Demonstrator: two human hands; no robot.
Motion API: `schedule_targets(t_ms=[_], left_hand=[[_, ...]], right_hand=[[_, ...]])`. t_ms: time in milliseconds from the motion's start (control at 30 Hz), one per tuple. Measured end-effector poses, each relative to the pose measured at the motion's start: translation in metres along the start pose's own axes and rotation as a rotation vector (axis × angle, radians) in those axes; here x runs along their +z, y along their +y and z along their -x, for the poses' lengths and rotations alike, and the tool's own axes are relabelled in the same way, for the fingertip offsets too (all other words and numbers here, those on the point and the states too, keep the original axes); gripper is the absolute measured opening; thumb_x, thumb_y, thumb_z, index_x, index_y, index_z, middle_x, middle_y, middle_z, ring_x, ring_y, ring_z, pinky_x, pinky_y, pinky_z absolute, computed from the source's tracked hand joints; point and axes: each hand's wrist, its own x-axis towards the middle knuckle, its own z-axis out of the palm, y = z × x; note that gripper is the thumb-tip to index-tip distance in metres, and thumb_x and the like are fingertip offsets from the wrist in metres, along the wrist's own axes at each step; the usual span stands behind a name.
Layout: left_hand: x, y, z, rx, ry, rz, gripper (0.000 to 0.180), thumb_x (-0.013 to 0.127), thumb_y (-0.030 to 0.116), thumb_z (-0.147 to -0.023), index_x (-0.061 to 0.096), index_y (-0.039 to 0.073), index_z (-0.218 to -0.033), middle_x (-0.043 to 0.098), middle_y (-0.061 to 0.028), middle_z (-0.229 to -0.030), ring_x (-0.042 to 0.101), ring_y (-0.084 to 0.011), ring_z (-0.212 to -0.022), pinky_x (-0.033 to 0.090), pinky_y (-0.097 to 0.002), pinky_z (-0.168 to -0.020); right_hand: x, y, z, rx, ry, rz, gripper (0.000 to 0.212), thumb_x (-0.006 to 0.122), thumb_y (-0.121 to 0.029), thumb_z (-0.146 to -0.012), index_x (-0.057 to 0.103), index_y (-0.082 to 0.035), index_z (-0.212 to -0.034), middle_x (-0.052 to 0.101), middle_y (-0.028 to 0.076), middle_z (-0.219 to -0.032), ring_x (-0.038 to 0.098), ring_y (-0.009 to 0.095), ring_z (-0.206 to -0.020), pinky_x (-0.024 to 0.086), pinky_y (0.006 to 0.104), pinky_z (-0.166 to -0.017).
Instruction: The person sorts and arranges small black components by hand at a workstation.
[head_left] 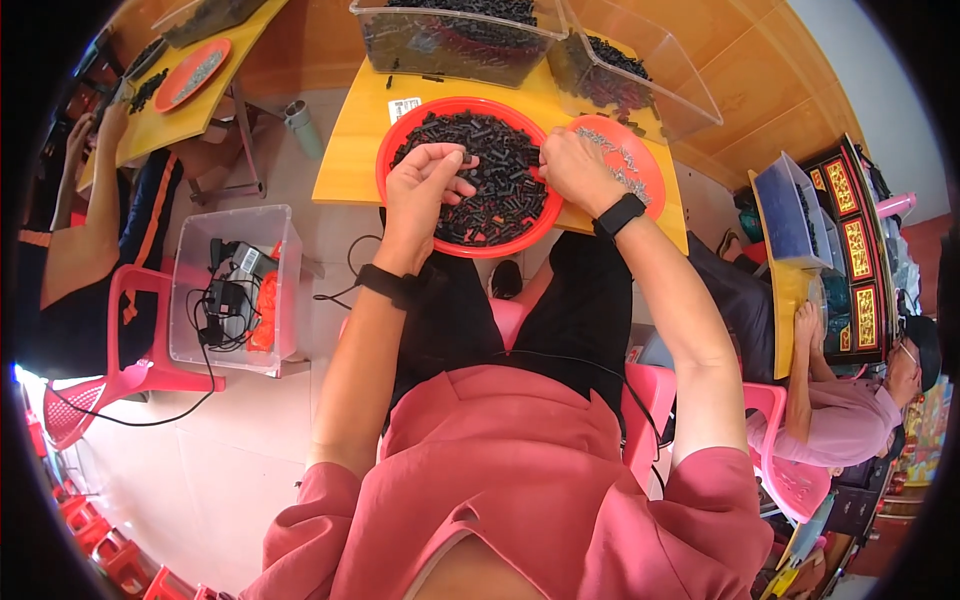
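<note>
Over the red round tray on the yellow worktop, we are observing both hands working. The left hand is pinching one small black part at its fingertips, grip clenched on it, above the heap of black parts filling the tray. The right hand is resting at the tray's right rim, its grip curled; we cannot tell whether it holds anything. The pinched part is lying between both hands, its long axis unclear. A smaller red dish of grey metal pieces is touching the tray's right side. Behind, two clear bins are holding more black parts.
</note>
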Motion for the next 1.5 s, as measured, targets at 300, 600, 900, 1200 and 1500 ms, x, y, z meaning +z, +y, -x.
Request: schedule_targets(t_ms=[300,600,900,1200,1500], left_hand=[[0.005,-0.005,0.000,0.084,0.015,0.011,0.014,0.058,0.014,-0.091,0.060,0.003,-0.099,0.068,-0.0075,-0.091,0.058,-0.0064,-0.062,0.041,-0.0178,-0.056],[0.009,-0.003,0.001,0.091,-0.006,-0.040,0.014,0.057,0.014,-0.091,0.061,0.003,-0.101,0.068,-0.0058,-0.088,0.056,-0.0054,-0.062,0.040,-0.0173,-0.056],[0.018,-0.002,0.005,0.067,-0.095,-0.101,0.016,0.058,0.011,-0.089,0.061,0.003,-0.103,0.066,-0.0046,-0.086,0.056,-0.0046,-0.064,0.042,-0.0170,-0.057],[0.017,-0.002,0.005,0.069,-0.138,-0.112,0.014,0.061,0.010,-0.088,0.063,0.003,-0.099,0.064,0.0005,-0.080,0.055,-0.0037,-0.064,0.041,-0.0173,-0.057],[0.019,-0.004,0.006,0.141,-0.183,-0.162,0.010,0.058,0.010,-0.090,0.060,0.003,-0.097,0.062,0.0006,-0.080,0.053,-0.0043,-0.064,0.041,-0.0178,-0.058]], right_hand=[[0.004,0.001,0.006,-0.021,0.050,0.002,0.008,0.057,-0.002,-0.073,0.062,0.003,-0.077,0.061,0.021,-0.084,0.064,0.037,-0.076,0.053,0.0447,-0.064],[-0.001,-0.004,0.015,0.114,0.161,-0.264,0.012,0.058,-0.007,-0.079,0.066,0.001,-0.082,0.063,0.023,-0.087,0.063,0.038,-0.077,0.051,0.0437,-0.069],[-0.029,-0.052,0.025,0.239,0.218,-0.960,0.016,0.064,-0.013,-0.083,0.067,0.001,-0.090,0.067,0.015,-0.080,0.065,0.022,-0.070,0.049,0.0310,-0.065],[-0.017,-0.081,0.035,0.301,0.400,-1.036,0.014,0.066,-0.012,-0.082,0.068,0.001,-0.087,0.066,0.008,-0.073,0.059,0.011,-0.063,0.047,0.0252,-0.059],[-0.016,-0.084,0.041,0.377,0.378,-1.211,0.018,0.066,-0.015,-0.084,0.067,0.002,-0.088,0.065,0.006,-0.071,0.055,0.007,-0.060,0.045,0.0231,-0.057]])
